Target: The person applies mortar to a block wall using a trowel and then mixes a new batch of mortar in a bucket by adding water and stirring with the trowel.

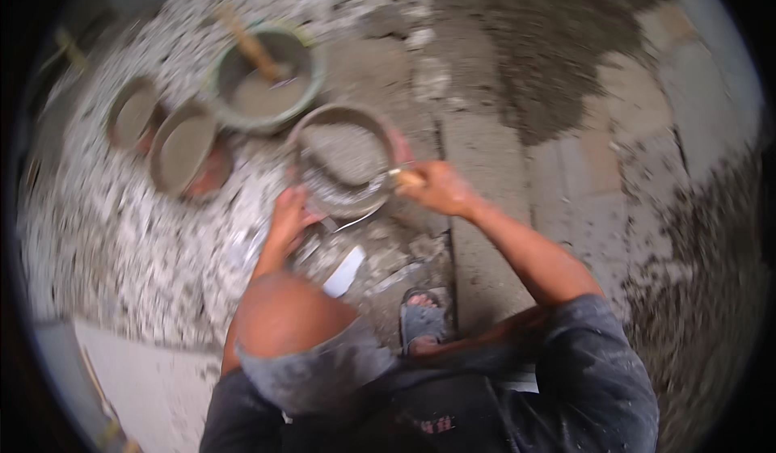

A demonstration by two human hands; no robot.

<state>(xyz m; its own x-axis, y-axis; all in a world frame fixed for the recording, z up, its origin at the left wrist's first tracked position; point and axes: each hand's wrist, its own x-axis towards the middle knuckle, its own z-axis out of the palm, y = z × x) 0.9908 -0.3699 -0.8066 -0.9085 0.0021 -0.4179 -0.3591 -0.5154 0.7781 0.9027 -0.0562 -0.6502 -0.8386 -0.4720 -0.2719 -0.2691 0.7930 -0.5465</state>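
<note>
A round pot (339,110) with a grey-coated rim and a reddish outer side sits in front of me, with grey wet material inside. My left hand (293,212) grips its lower left side, fingers against the wall. In my right hand (440,188) is the short wooden handle of a tool (409,178), held at the pot's right rim. The tool's metal end is blurred inside the pot, so its kind is unclear. Just beyond stands a pale green bucket (223,115) holding grey mix, with a wooden-handled tool (252,52) leaning in it.
Two reddish pots (212,170) with grey mix stand to the left on rough, pale ground. Near my sandalled foot (422,317) lies a white shard (345,271). A dark spread of wet material (541,57) covers paving slabs (638,105) at the far right.
</note>
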